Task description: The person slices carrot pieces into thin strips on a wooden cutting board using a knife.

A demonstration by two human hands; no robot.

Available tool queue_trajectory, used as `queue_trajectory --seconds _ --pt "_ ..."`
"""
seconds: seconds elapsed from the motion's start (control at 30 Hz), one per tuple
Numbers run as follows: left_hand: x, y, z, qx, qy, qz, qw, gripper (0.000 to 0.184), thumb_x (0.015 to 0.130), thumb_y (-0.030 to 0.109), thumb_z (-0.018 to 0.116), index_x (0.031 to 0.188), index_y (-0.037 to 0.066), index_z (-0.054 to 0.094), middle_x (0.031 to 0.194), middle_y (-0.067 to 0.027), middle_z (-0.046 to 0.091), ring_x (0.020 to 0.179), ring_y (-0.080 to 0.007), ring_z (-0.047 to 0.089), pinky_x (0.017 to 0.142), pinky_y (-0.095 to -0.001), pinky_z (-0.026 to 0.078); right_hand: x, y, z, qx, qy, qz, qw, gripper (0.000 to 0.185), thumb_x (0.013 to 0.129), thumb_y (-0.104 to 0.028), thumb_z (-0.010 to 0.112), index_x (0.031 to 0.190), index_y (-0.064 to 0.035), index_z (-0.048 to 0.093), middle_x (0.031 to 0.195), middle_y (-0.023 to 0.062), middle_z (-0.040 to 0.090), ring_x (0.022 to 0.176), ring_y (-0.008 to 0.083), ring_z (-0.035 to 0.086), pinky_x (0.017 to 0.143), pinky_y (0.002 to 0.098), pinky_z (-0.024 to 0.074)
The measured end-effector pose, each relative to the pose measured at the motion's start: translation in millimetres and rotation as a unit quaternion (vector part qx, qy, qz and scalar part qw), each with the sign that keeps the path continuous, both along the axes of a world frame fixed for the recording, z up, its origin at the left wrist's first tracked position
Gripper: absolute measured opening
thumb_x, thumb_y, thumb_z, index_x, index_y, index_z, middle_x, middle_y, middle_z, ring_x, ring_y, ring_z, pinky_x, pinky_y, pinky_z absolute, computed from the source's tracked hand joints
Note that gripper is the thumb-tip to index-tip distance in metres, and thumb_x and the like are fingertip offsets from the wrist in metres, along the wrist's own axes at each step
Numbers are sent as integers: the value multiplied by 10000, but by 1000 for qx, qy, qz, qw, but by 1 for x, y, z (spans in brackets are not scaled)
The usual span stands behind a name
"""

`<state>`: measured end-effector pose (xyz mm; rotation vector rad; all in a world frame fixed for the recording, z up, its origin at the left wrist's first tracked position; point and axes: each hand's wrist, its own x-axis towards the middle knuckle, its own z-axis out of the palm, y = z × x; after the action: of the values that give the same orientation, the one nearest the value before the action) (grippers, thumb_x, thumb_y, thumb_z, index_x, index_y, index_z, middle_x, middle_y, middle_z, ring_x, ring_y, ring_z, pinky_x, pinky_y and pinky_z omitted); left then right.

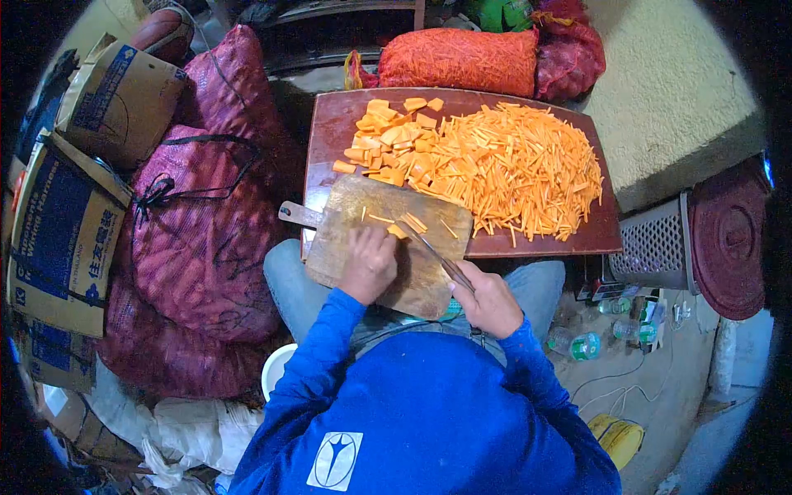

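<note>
A wooden cutting board [346, 206] lies tilted at the near edge of the red-brown table, partly over my lap. On it, my left hand [371, 264] has its fingers curled down beside a small orange vegetable slice [398, 231], pressing it to the wood. My right hand [488, 301] grips the handle of a knife [456, 275], whose blade points up and left to the slice. A few cut orange strips [414, 222] lie by the blade. Behind the board are a pile of orange slices [396, 140] and a large heap of thin orange strips [520, 169].
Full red mesh sacks [202, 239] and cardboard boxes [70, 231] crowd the left side. A mesh bag of orange strips [458, 62] lies behind the table [594, 239]. To the right are a grey basket [652, 247], plastic bottles [586, 346] and cables on the floor.
</note>
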<state>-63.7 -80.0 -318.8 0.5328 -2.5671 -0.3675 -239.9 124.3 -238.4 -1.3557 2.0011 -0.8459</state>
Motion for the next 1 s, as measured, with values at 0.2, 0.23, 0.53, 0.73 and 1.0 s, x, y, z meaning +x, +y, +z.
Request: queue_trajectory --seconds 0.2,0.23,0.53,0.73,1.0 --pt "-16 26 -10 -20 -41 -45 998 449 745 54 675 1190 10 721 1129 -165 634 1135 -372 563 986 -520 441 2 3 -2 -21 11 0 1000 338 1029 -260 630 1312 -77 603 980 287 728 938 503 700 771 595 552" --pt "-16 27 -9 3 -36 -35 999 458 749 57 673 1202 13 719 1152 -167 629 1142 -372 559 991 -520 438 3 4 -1 -19 17 5 1000 349 1032 -261 629 1323 -71 596 989 286 728 935 503 701 769 595 552" --pt "-18 20 -10 12 -46 -38 998 456 767 41 649 1218 8 712 1168 -178 607 1121 -382 541 964 -510 439 4 12 1 -7 71 28 997 443 1049 -278 604 1445 -94 531 1078 249 743 943 472 715 765 587 564" --pt "-18 17 -9 -4 -35 -38 999 389 793 65 657 1171 -1 726 1175 -164 633 1095 -371 557 927 -476 441 1 -17 -18 29 92 55 994 525 1030 -293 622 1500 -105 486 1091 270 736 958 483 713 782 600 563" --pt "-13 16 -17 47 20 -20 998 484 693 26 720 1176 27 737 1189 -163 625 1101 -388 545 937 -496 439 -1 1 -3 33 73 55 995 522 1016 -283 648 1477 -101 486 1019 273 742 918 489 717 768 616 557"
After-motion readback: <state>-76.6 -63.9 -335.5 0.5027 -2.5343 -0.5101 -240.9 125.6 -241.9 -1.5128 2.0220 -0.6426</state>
